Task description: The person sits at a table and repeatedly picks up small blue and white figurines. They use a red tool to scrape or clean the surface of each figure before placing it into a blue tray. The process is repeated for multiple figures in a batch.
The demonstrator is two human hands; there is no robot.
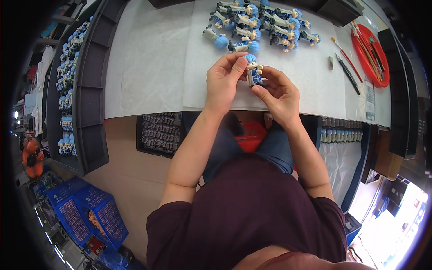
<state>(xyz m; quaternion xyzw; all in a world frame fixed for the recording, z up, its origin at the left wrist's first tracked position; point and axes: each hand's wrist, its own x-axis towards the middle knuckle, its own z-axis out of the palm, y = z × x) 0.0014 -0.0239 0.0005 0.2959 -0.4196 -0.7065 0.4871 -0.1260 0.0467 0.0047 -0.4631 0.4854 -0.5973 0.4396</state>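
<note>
Between left and right fingers point(238, 68), a figurine point(254, 75)

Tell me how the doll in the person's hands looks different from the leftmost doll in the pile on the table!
The held doll is in the fingers of the left hand and right hand; the leftmost doll lies on the white tabletop.

The held doll's face shows; the leftmost doll's face doesn't.

In the picture, the held doll's head is above its feet; the leftmost doll's is below.

Both have blue hair.
</note>
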